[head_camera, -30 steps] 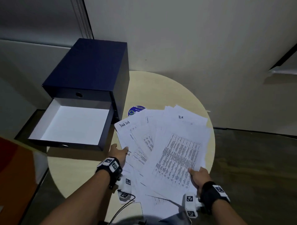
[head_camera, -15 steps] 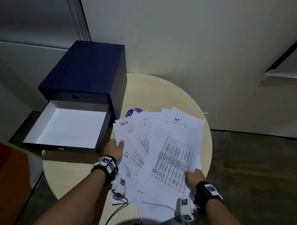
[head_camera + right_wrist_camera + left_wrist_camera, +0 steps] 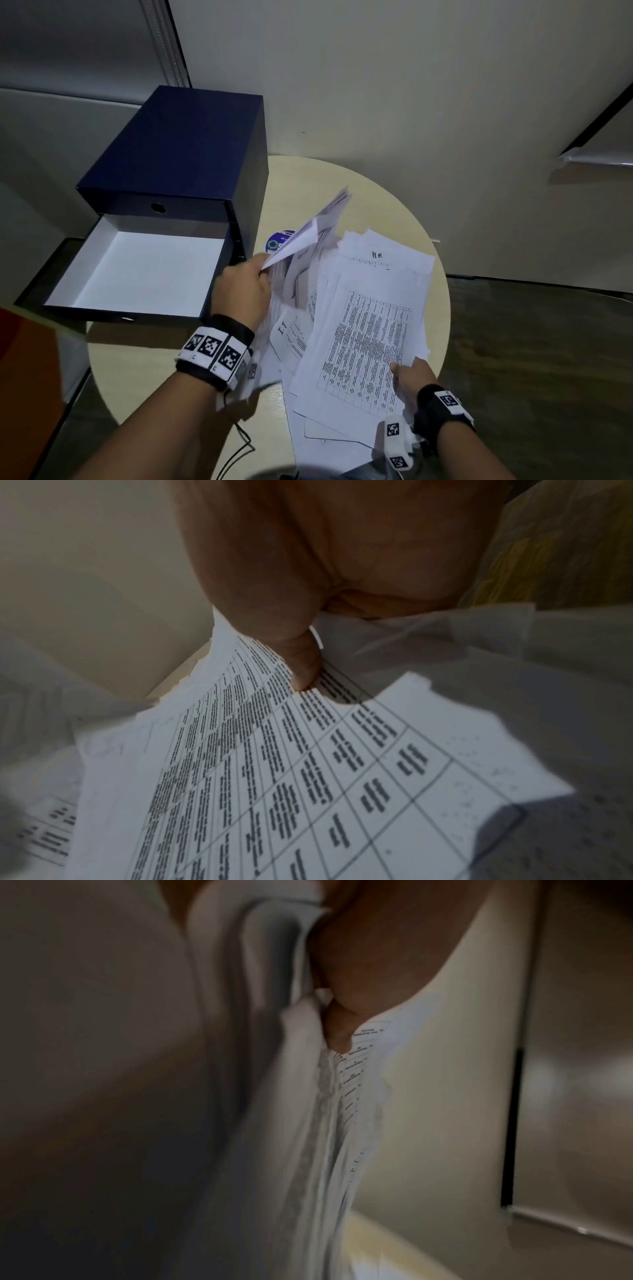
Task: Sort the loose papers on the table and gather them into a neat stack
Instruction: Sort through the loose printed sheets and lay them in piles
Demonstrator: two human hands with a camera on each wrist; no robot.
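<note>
White printed papers (image 3: pixel 370 308) lie fanned across the right half of a round beige table (image 3: pixel 387 198). My left hand (image 3: pixel 246 284) grips the left edge of several sheets (image 3: pixel 308 236) and holds them raised and tilted off the pile; in the left wrist view those sheets (image 3: pixel 308 1123) hang edge-on under my thumb. My right hand (image 3: pixel 409 375) pinches the near right corner of the sheet with a printed table (image 3: pixel 366 346); the right wrist view has my thumb pressed on that table sheet (image 3: pixel 274 777). A sheet marked "H.R." (image 3: pixel 380 255) lies at the far side.
A dark blue drawer box (image 3: pixel 178 150) stands at the table's left, its white-lined drawer (image 3: pixel 137 270) pulled open and overhanging the table edge. A round blue sticker (image 3: pixel 279 240) shows by the box. A black cable (image 3: pixel 239 445) hangs at the near edge. A wall stands close behind.
My left hand has taken hold of the left sheets and lifted them up off the table. The right hand has kept its hold on the table sheet's corner.
</note>
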